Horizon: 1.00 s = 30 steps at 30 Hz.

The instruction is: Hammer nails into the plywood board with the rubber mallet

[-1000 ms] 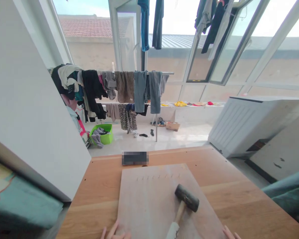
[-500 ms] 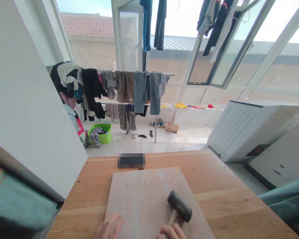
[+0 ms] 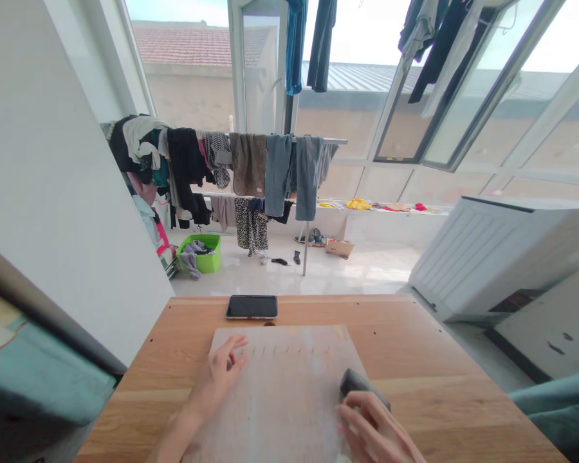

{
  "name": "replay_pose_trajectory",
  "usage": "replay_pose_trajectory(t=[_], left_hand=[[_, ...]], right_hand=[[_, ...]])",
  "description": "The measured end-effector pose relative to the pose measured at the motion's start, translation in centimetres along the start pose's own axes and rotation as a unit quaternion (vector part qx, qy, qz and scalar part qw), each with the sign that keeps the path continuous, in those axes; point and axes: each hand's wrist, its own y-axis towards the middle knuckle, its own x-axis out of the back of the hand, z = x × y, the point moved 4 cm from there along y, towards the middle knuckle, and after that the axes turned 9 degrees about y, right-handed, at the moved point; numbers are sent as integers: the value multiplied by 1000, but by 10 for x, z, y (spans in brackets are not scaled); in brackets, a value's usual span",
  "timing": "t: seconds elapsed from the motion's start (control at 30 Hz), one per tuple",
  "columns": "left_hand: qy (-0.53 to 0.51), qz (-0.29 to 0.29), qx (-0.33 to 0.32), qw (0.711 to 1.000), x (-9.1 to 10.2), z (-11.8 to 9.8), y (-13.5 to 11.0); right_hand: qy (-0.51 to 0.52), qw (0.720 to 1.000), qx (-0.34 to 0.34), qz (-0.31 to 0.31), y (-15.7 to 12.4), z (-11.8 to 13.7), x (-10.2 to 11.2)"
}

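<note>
A pale board [image 3: 280, 399] lies on the wooden table, with a row of several thin nails [image 3: 287, 351] standing up near its far edge. My left hand [image 3: 222, 370] is over the board's far left corner, fingertips beside the leftmost nail, thumb and finger apart. At the right side of the board rests a mallet with a black head [image 3: 359, 384]. My right hand [image 3: 374, 427] hovers just in front of that head, its fingers loosely bent and apart, hiding most of the handle. I cannot see the right hand gripping it.
A phone [image 3: 251, 307] lies at the far edge of the wooden table [image 3: 424, 373]. Beyond stand a drying rack with clothes [image 3: 280, 167], a green basket [image 3: 210, 257] and a white cabinet-like unit [image 3: 468, 251]. A white panel [image 3: 77, 180] rises on the left.
My left hand has moved forward from the board's near left to the nails. The mallet has shifted right, and my right hand has come off its handle. The view has turned slightly left.
</note>
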Motion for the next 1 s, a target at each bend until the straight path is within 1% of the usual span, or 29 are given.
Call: replay_pose_trajectory(t=[0.03, 0.07, 0.13, 0.23, 0.3, 0.37, 0.47, 0.63, 0.73, 0.8, 0.9, 1.0], left_hand=[[-13, 7, -1, 1000, -2, -1, 4], [-25, 10, -2, 1000, -3, -2, 6], [-50, 5, 9, 999, -4, -4, 10], [-93, -10, 34, 995, -1, -6, 9], [-102, -1, 45, 994, -1, -8, 8], [-94, 26, 42, 994, -5, -9, 7], [-73, 60, 14, 995, -13, -9, 9], [-19, 54, -44, 997, -17, -16, 14], [-46, 31, -52, 997, -14, -22, 15], [-66, 23, -54, 996, -14, -26, 15], [-50, 51, -52, 996, -22, -31, 16], [-1, 60, -50, 997, -29, -33, 18]], right_hand=[[-5, 1000, -27, -13, 15, -5, 7], [-15, 997, -69, -19, 31, -12, 12], [-43, 988, -143, 32, 63, -25, 12], [-41, 983, -157, 81, 100, -39, 4], [-41, 979, -163, 114, 112, -47, -3], [-47, 974, -171, 139, 117, -52, -9], [-57, 972, -172, 148, 121, -50, -10], [-64, 969, -160, 176, 131, -35, -18], [-76, 964, -159, 197, 136, -29, -22], [-84, 964, -158, 199, 139, -26, -21], [-90, 965, -152, 193, 143, -19, -18], [-86, 965, -143, 200, 146, -12, -24]])
